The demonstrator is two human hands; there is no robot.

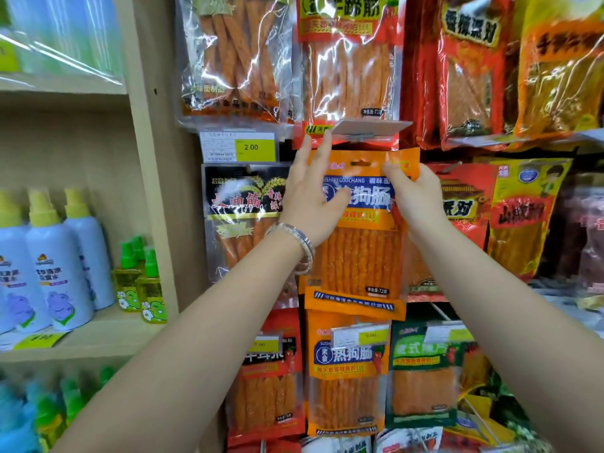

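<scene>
The right hand (416,194) is pinching the top right corner of the orange packet (359,256), with its fingers curled round the edge. The left hand (310,197) is lying spread against the packet's upper left, its straight fingers touching the grey tag flap (369,127) above. The packet is standing upright against the rack, between a black packet (242,204) on the left and a red packet (464,204) on the right.

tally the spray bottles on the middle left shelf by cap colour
tall white plastic spray bottles with yellow caps: 3
small yellow plastic spray bottles with green caps: 3
total: 6
</scene>
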